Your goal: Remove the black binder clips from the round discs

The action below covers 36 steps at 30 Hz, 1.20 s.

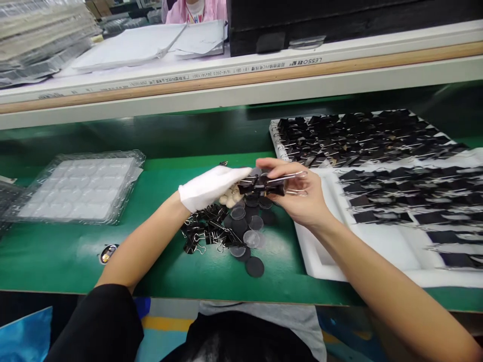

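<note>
The gloved left hand (215, 187) and bare right hand (302, 198) held binder clips (260, 187) centrally; discs (254, 267) lay at six o'clock; a foam tray (317, 267) sat at four; plastic trays (75, 188) at nine.

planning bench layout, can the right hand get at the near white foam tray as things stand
Likely yes: the right hand is beside the near white foam tray with nothing visible between them, though it holds a binder clip.

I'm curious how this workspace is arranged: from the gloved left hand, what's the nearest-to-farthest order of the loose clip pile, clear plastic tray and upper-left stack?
From the gloved left hand, in the head view:
1. Loose clip pile: just below it.
2. Clear plastic tray: off to its left.
3. Stack: farthest, upper left.
</note>
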Each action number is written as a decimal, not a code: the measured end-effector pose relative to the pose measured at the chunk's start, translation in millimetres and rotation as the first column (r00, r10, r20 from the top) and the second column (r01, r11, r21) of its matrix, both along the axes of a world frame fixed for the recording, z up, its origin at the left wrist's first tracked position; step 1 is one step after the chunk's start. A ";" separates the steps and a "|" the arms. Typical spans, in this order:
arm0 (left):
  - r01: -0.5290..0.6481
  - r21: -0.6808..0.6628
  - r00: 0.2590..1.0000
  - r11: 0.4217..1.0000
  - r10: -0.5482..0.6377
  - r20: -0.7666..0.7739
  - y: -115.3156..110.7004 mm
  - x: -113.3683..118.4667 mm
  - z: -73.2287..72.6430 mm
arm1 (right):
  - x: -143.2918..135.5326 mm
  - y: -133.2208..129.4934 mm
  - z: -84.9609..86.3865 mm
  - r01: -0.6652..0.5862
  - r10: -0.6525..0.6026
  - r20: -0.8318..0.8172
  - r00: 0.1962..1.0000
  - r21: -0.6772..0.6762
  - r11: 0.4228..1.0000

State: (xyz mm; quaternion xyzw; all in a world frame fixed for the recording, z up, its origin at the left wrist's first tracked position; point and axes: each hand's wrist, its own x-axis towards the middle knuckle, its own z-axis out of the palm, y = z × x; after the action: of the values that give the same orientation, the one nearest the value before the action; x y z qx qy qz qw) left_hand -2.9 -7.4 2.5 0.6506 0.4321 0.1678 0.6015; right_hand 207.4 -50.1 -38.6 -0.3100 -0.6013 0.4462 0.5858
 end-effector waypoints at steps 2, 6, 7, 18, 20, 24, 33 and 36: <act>-0.066 0.205 0.997 0.977 0.073 -0.026 -0.7 -2.4 4.5 | 7.2 0.7 2.0 -0.063 0.063 0.074 0.995 -0.008 0.998; -0.131 0.581 0.975 0.803 0.209 -0.070 -1.7 -7.7 10.9 | 19.6 4.9 5.8 -0.287 0.321 0.129 0.938 -0.228 0.930; -0.138 0.628 0.969 0.766 0.236 -0.074 -2.0 -8.3 10.8 | 19.7 5.5 6.1 -0.292 0.328 0.109 0.939 -0.259 0.921; 0.003 0.773 0.971 0.635 0.182 -0.153 -6.6 -5.3 3.2 | 7.0 2.4 -2.9 0.009 0.032 0.117 0.993 -0.335 0.942; 0.011 0.781 0.972 0.625 0.178 -0.157 -6.8 -5.0 3.6 | 8.9 1.8 -1.5 -0.014 0.054 0.117 0.992 -0.318 0.948; 0.009 0.793 0.968 0.609 0.195 -0.160 -6.1 -5.2 3.3 | 9.7 2.7 -1.0 0.006 0.029 0.129 0.991 -0.266 0.964; 0.132 0.709 0.950 0.693 0.116 -0.290 1.3 -7.8 -1.8 | 11.7 11.5 -7.7 -0.046 0.099 0.197 0.975 -0.258 0.965; 0.106 0.717 0.963 0.689 0.109 -0.246 2.0 -8.1 -3.6 | 11.8 12.3 -7.4 -0.045 0.099 0.189 0.977 -0.271 0.961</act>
State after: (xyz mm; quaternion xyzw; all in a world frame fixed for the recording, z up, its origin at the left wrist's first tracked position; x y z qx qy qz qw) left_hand -11.0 -5.3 -1.0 0.8510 0.4088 0.2350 0.2312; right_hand 219.3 -37.8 -46.0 -0.4071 -0.6031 0.5102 0.4586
